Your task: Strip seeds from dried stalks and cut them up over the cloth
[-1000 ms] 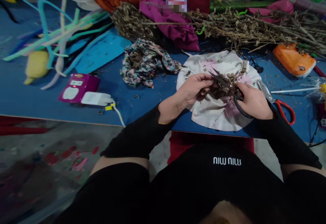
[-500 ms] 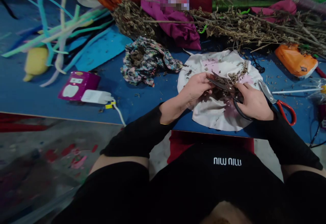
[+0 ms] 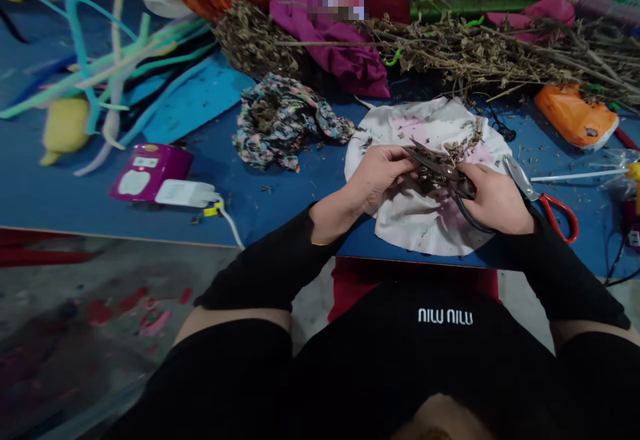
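Far to the left of both hands, a heap of pastel soft strips lies on the blue table, with a yellow rounded item beside it. Nearer, still well left of the left hand, sits a purple box; a white plug block with a cable rests against its side. A floral cloth, bunched around dry brown matter, lies beyond the left forearm, and a magenta cloth lies farther back. Left hand: thumb and fingers drawn together, pinching dried plant pieces at the blades; the full extent of the grip is hidden. The dried plant pieces lie between and just under the hands, above and upon a round white cloth that bears scattered fragments. Black-handled scissors point toward the left hand, blade tips slightly apart. Right hand: fingers curled closed around their handles. Dry stalks extend across the area beyond the hands. Just right of the right hand, red-handled scissors rest on the table; an orange packet lies farther out beyond them
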The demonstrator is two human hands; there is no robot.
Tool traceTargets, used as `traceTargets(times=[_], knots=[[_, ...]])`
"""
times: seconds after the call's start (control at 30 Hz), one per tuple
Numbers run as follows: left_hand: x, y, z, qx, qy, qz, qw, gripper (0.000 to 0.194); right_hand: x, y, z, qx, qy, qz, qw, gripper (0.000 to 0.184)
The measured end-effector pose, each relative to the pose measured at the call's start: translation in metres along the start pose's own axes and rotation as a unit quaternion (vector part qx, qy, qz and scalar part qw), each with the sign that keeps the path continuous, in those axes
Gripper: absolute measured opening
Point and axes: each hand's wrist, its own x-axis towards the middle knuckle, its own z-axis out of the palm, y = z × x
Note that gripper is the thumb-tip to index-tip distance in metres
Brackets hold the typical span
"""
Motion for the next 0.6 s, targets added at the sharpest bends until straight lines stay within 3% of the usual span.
traceTargets(times=[0.37, 0.6], knots=[[0.0034, -0.0018, 0.0003, -0.043, 0.005, -0.051, 0.998, 0.005, -0.0007, -0.0028, -0.0039, -0.020, -0.032, 0.006, 0.999, 0.057], [0.0046, -0.0038, 0.0005, -0.031, -0.003, -0.026, 0.999, 0.003, -0.0006, -0.0041, -0.0002, -0.008, -0.014, -0.005, 1.000, 0.055]])
